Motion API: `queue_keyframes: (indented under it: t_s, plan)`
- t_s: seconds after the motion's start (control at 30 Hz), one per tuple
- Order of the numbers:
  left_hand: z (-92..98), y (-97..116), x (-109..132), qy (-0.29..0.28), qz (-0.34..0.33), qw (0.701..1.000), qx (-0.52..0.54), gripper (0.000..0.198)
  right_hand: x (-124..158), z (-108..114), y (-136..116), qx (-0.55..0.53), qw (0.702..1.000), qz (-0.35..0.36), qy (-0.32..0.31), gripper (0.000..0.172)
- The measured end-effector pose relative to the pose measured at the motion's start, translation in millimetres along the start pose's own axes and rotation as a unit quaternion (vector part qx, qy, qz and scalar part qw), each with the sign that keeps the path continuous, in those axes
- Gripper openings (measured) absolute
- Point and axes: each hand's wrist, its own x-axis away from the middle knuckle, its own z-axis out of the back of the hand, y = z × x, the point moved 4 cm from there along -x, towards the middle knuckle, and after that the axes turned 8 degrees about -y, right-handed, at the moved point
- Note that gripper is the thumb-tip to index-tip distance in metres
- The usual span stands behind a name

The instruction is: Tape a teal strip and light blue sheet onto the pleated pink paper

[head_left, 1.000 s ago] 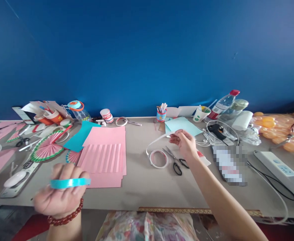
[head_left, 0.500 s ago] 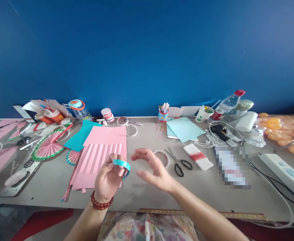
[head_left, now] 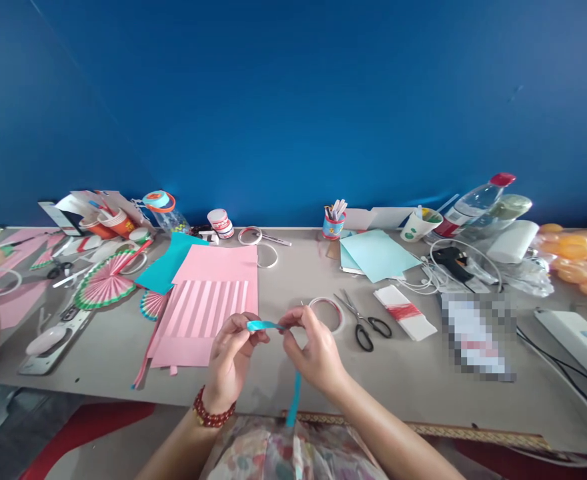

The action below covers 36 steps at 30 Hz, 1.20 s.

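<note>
The left hand (head_left: 231,360), wearing a dark red beaded bracelet (head_left: 216,412), and the right hand (head_left: 318,347) pinch a narrow, shiny turquoise strip (head_left: 264,325) between their fingertips, above the near middle of the grey table (head_left: 263,393); more turquoise hangs below the right hand. To the left lies a pleated pink paper sheet (head_left: 206,308); to the right, black-handled metal scissors (head_left: 361,325) lie just beside a white ring-shaped coil (head_left: 339,323). Farther right rests a white rectangular card with a red band (head_left: 413,323)
</note>
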Motion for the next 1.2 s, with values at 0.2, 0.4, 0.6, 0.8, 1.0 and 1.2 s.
queue_keyframes:
  t_s: [0.2,0.4,0.6,0.8,1.0,1.2]
  plan:
    - [40.1,8.8,-8.1,-0.13,-0.025,0.898,-0.419,0.032,-1.4,24.8,4.6,0.131,0.991,0.029,-0.011,0.011]
    - [99.8,5.5,-23.5,-0.169,-0.051,0.611,-0.772,0.048,2.1,63.6,14.5,0.091,0.994,-0.064,0.019,0.008]
    - [112.3,3.6,-22.9,-0.211,-0.058,0.56,-0.799,0.042,13.2,63.4,47.8,-0.211,0.964,-0.154,-0.042,0.016]
    - [126.4,12.5,-21.8,-0.253,-0.057,0.586,-0.767,0.055,22.5,52.6,86.7,-0.27,0.933,-0.22,-0.093,0.025]
    - [137.0,14.0,-20.5,-0.23,-0.113,0.599,-0.759,0.029,13.0,72.8,92.9,-0.291,0.935,-0.199,0.018,0.032]
    - [80.3,27.4,-10.6,-0.165,-0.276,0.624,-0.712,0.019,23.4,88.6,91.8,-0.312,0.926,-0.209,0.052,0.029]
